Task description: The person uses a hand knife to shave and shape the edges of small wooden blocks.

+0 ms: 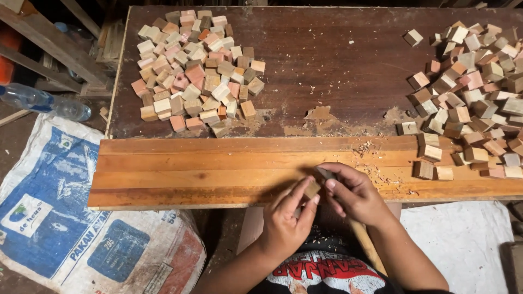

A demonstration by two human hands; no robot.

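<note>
My left hand (pixel 286 218) pinches a small wooden block (pixel 312 189) between thumb and fingers at the near edge of the wooden planks (pixel 180 171). My right hand (pixel 354 193) holds a small dark tool (pixel 325 174) with its tip against the top of the block. Both hands meet just over the plank edge, with wood shavings (pixel 381 175) scattered to their right.
A heap of small wooden blocks (pixel 193 68) lies at the back left of the dark table (pixel 338 60), another heap of blocks (pixel 471 92) at the right. A printed sack (pixel 71 218) and a plastic bottle (pixel 41 100) lie on the floor at left, a white cloth (pixel 457 239) at right.
</note>
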